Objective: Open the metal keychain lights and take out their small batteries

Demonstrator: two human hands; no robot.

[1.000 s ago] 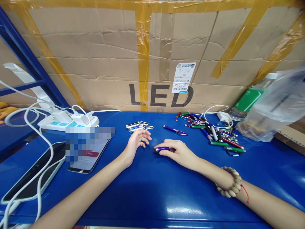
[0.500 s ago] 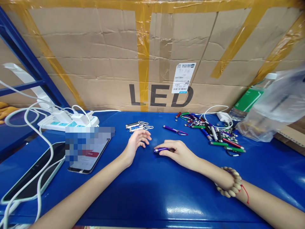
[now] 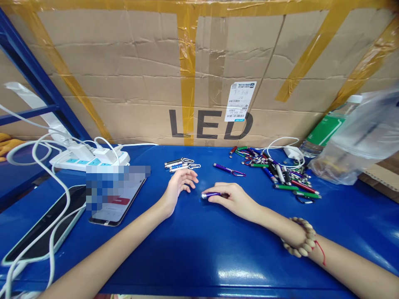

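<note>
My right hand (image 3: 233, 200) holds a purple keychain flashlight (image 3: 211, 194) low over the blue table, its silver tip pointing left. Fingers and thumb wrap its rear part, hiding that end. Facing it, my left hand (image 3: 180, 185) is open with loosely curved fingers and holds nothing. Just behind the left fingers lie several silver and dark keychain flashlights (image 3: 177, 165) with wire clips. Another purple flashlight with a carabiner (image 3: 229, 170) lies beyond my right hand. To the right is a pile of mixed flashlights (image 3: 277, 170) in green, red, blue, black and silver.
On the left, a white power strip (image 3: 75, 162) with plugs and cables stands near two phones (image 3: 115, 207). A bottle with a green label (image 3: 326, 126) and a plastic bag (image 3: 346, 153) stand at right. A large taped cardboard box (image 3: 140, 83) forms the back.
The tip of the held flashlight looked violet-blue before and now looks silver-white. Both hands have stayed almost in place.
</note>
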